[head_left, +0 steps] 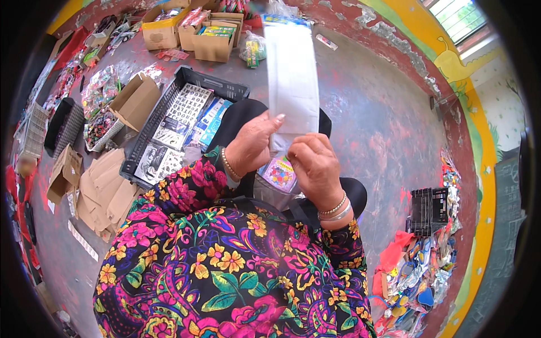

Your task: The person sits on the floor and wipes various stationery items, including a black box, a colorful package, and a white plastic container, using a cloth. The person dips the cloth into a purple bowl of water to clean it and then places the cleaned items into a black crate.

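My left hand (253,143) and my right hand (314,166) both pinch the lower end of a long white packet strip (292,73) with a blue header, held upright in front of me. Below my hands, on my lap, lies a small colourful packet (279,173) on a clear plastic bag. Both wrists carry bracelets and flowered sleeves.
A black plastic crate (169,121) with sticker sheets stands on the floor at my left. Flattened and open cardboard boxes (101,191) lie further left, more boxes (211,36) at the back. A black rack (428,211) and a heap of packets (417,276) lie at my right.
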A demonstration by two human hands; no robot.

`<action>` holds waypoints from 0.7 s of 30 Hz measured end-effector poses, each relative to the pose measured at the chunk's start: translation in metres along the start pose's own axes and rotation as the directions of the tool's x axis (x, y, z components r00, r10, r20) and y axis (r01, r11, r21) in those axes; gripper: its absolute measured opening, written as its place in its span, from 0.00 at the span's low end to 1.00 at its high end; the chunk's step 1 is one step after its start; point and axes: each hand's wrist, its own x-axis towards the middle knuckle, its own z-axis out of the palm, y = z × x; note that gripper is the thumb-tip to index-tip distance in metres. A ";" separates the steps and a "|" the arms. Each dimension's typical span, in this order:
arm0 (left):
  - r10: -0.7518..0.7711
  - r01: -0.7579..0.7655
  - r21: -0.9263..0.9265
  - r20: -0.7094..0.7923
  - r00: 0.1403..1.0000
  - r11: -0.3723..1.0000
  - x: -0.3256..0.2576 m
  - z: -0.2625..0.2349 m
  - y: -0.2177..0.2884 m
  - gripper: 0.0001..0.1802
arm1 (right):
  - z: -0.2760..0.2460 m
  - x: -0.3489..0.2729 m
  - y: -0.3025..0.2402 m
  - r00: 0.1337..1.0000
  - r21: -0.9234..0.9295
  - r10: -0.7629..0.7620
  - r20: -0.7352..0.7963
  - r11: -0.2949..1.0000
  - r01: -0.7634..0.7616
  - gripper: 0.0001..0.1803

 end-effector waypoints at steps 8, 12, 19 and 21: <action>0.124 -0.140 -0.149 -0.108 0.986 0.979 0.002 -0.006 0.016 0.20 | 0.016 -0.016 0.000 0.968 -0.259 -0.244 0.061 0.932 0.251 0.14; 0.157 -0.179 -0.234 -0.107 0.982 0.956 0.004 -0.010 0.015 0.20 | 0.032 -0.017 0.007 0.993 0.029 -0.019 -0.117 0.999 0.023 0.14; 0.247 -0.244 -0.180 -0.010 0.969 0.953 0.003 -0.005 0.000 0.21 | 0.023 -0.012 0.023 0.648 0.926 0.669 0.365 -0.185 -0.330 0.12; 0.263 -0.260 -0.115 0.009 0.965 0.959 0.003 -0.004 -0.006 0.21 | 0.019 -0.007 0.020 0.594 0.903 0.680 0.430 -0.334 -0.272 0.12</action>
